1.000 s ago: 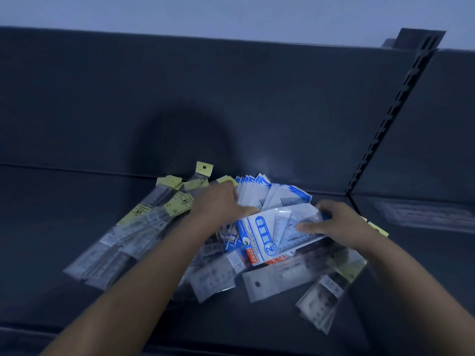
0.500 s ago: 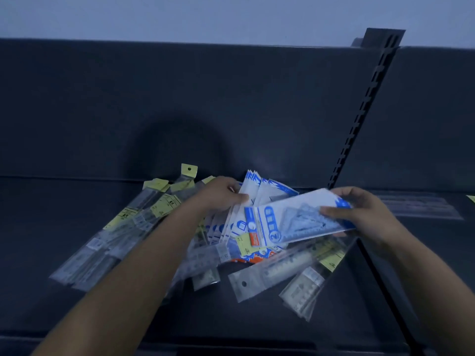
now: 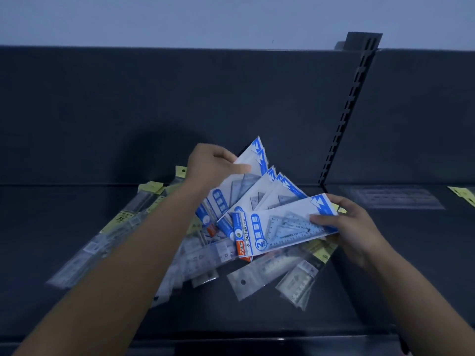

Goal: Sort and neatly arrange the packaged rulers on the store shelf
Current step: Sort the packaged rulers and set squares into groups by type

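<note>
A heap of packaged rulers lies on the dark shelf point(image 3: 359, 299). My right hand point(image 3: 344, 227) grips the right end of a blue-and-white geometric set pack point(image 3: 277, 227), held above the heap. My left hand point(image 3: 210, 167) pinches the top of a fan of several blue-and-white packs point(image 3: 253, 186), tilted up off the pile. Clear long ruler packs with yellow tags point(image 3: 120, 227) spread out to the left, under my left forearm. More clear ruler packs point(image 3: 272, 273) lie in front, below the held pack.
A slotted upright post point(image 3: 349, 109) divides the dark back panel. On the neighbouring shelf at right lie a flat clear pack point(image 3: 395, 199) and a yellow tag point(image 3: 462, 195). The shelf's front edge point(image 3: 257, 340) runs along the bottom.
My left hand has lifted the fan of blue-and-white packs up off the heap. My right hand has drawn its single pack slightly right and kept hold of it.
</note>
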{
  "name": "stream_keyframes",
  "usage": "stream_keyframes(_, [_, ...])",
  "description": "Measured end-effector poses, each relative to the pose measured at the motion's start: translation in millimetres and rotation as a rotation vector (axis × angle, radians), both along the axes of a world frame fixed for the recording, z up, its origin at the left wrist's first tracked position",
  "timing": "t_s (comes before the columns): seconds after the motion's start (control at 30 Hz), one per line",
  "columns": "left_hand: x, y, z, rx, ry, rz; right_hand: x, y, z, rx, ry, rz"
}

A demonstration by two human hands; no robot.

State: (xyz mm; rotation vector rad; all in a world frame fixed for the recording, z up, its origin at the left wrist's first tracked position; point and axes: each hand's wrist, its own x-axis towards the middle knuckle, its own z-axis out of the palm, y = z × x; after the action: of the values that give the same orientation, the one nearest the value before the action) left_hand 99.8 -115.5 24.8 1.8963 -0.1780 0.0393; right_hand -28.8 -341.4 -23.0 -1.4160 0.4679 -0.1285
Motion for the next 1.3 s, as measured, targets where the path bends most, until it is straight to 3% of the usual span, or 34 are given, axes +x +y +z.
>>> stream_keyframes(0.17, [1.9,20.5,18.5,0.088,-0.058,-0.122,-12.5,5.8,1.5,0.075,-0.02,-0.016])
stream_keyframes(0.3, [4.3,26.2,33.7,0.417,-0.399,-0.035,-22.7,6.5,3.8,0.167,-0.049,0.019])
stream_keyframes(0.43, [-5.5,9.8,46.0,0.359,-0.535,-0.214,-36.0,2.5,8.8,0.225,-0.095,0.013])
stream_keyframes(0.5, [-12.4,-9.1,48.0,0.346,-0.5,-0.318,-46.5,-7.0,12.8,0.233,-0.111,-0.015])
stream_keyframes(0.7, [-39.7,-83.0,38.6,0.257,-0.145,-0.48,-98.4,-69.2,25.2,0.272,-0.181,-0.113])
stream_keyframes(0.9, [-83.9,-180.5,31.1,0.251,0.055,-0.731,-166.4,-165.8,23.5,0.235,-0.139,-0.109])
stream_keyframes(1.3, [-195.0,-463.7,24.9,0.177,0.029,-0.975,-295.9,-402.1,24.0,0.013,-0.061,-0.398])
